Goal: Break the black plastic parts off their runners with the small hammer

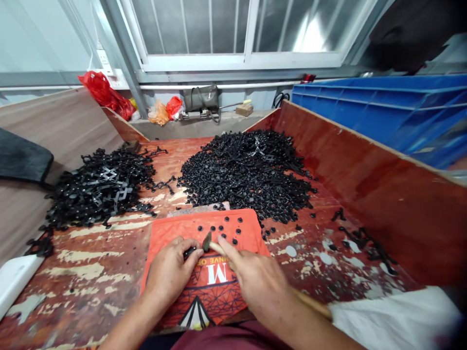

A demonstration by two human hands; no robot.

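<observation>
My left hand pinches a small black part between thumb and fingers, low over an orange-red printed cloth. My right hand is wrapped round a hammer with a wooden handle that runs back under my forearm. The hammer's small dark head sits right beside my left fingertips; whether it touches the part I cannot tell. Several round black buttons lie scattered on the cloth just beyond my hands.
A big heap of small black pieces lies beyond the cloth. Linked black strips are piled at left. Wooden side boards edge the worn red table. A blue crate stands at right, a white object at left.
</observation>
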